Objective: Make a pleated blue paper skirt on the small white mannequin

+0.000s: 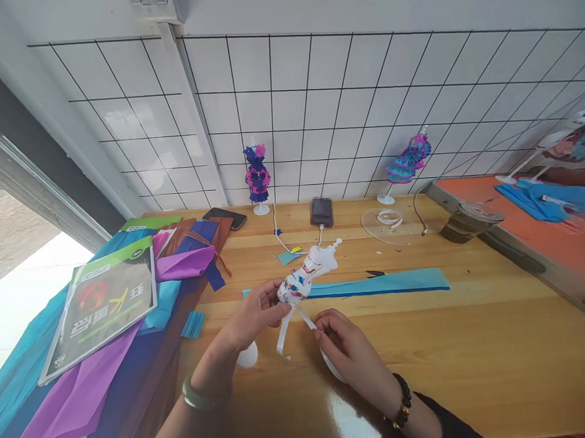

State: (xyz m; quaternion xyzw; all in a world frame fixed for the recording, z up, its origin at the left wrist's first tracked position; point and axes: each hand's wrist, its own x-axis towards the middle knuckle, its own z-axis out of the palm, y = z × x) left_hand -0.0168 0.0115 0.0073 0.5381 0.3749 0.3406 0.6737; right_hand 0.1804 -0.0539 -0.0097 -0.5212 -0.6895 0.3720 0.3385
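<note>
My left hand grips a small white dress-form mannequin by its lower part, tilted with its neck to the upper right. Blue and red marks show on its wrapped body. A narrow white strip hangs from its lower end. My right hand pinches another length of white strip running from the mannequin's lower end, and more of it curves below the fingers. A white round base shows by my left wrist. Behind the mannequin lies a long folded blue paper strip.
Coloured crepe paper and a plastic-sleeved packet pile up at left. Dressed mannequins stand by the tiled wall. Also on the table are a phone, a power bank, scissors and a lidded cup.
</note>
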